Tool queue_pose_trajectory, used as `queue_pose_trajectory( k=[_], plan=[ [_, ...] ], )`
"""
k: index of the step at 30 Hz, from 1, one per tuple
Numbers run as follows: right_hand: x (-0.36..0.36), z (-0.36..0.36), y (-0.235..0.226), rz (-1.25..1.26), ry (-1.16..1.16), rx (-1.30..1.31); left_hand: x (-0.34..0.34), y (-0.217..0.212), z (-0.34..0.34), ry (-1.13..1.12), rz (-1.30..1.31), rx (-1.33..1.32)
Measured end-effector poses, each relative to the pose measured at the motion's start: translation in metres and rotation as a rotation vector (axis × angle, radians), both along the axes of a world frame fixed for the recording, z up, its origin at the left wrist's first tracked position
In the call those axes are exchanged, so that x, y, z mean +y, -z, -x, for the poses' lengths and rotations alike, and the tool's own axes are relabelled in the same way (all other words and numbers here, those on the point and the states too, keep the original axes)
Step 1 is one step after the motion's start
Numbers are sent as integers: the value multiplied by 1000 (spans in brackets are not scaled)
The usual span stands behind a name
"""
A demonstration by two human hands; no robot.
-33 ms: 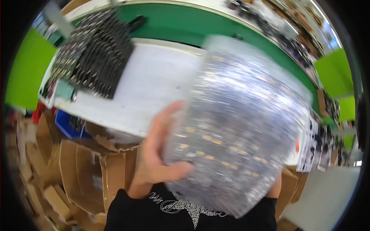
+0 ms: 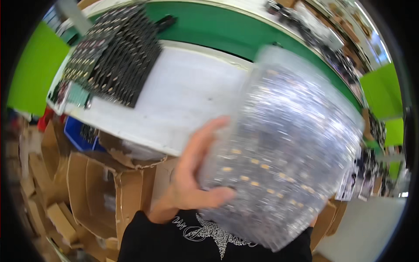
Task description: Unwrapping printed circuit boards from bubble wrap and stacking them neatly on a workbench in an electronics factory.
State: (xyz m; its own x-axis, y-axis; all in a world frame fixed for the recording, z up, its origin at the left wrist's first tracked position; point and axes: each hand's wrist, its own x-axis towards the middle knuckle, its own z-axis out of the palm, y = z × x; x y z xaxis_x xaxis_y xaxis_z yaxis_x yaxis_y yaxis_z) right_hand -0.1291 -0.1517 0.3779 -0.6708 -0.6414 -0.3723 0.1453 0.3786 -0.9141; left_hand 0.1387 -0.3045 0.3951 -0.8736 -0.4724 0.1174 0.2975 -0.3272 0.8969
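Over on the far left there's a heap of flattened cardboard boxes (image 2: 87,187) piled on the floor below the tabletop edge, with a blue bin (image 2: 76,131) tucked in behind them and a lime green panel (image 2: 30,78) standing up above that. On the white tabletop (image 2: 187,91) sits a stack of black trays (image 2: 115,56), kind of fanned out and tilted toward the back left corner, well apart from the person's hands. A green strip (image 2: 227,30) runs along the far side of the tabletop. Moving toward the middle, the left hand (image 2: 192,174) comes up out of a black sleeve (image 2: 174,240) with a white print on it, fingers spread and laid flat against the left side of a big sheet of clear bubble wrap (image 2: 283,148), thumb hooked under its lower edge, so it's gripping the wrap from the side. The wrap is held up in the air close to the camera, in front of the tabletop's right part, and it's pretty blurry; you can make out rows of small yellowish bits through the plastic, but I can't tell what they are. The right hand is hidden behind the wrap, so can't tell how it's holding. Further right there's another lime green panel (image 2: 384,87) and some cluttered dark stuff (image 2: 371,170) I can't make out.
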Motion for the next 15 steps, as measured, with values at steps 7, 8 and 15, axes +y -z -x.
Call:
queue_pose_trajectory(
  k=[7, 8, 15],
  plan=[
    [-97, -58, -3, 103, 98, 196, 20, -21, 27, 276, -126, 250],
    [-103, -53, -4, 150, -12, 18, 21, -24, 28, 276, -140, 279],
    [-162, -65, 36, 160, -229, -134, 17, -26, 26, 266, -83, 210]
  ],
)
